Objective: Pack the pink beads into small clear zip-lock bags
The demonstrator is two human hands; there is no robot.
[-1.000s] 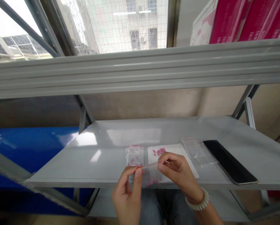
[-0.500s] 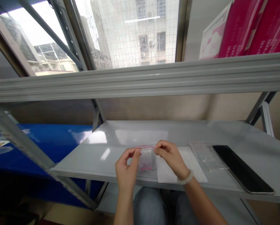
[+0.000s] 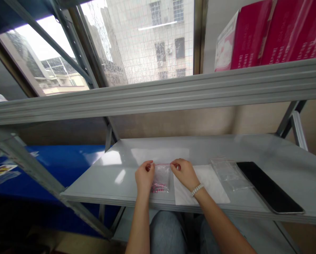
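A clear zip bag (image 3: pixel 161 175) with a pink seal strip along its top hangs between my hands, close over the grey shelf. Small pink pieces, too small to name, are gathered at its bottom. My left hand (image 3: pixel 144 175) pinches the top left corner between thumb and finger. At the top right corner, my right hand (image 3: pixel 183 173) pinches the same strip, with a beaded bracelet on that wrist. Under my right hand and forearm lies a white sheet (image 3: pixel 206 187), partly covered by them.
Further clear zip bags (image 3: pixel 230 174) lie to the right, beside a black tablet or large phone (image 3: pixel 270 187). A thick grey shelf beam (image 3: pixel 158 97) crosses in front at a higher level, with red boxes (image 3: pixel 250 38) above it. Left is a blue surface (image 3: pixel 65 158).
Both hands have come slightly closer together and lower, still at the bag's top edge. The bag now shows flatter and clearer. The whole view has shifted a little.
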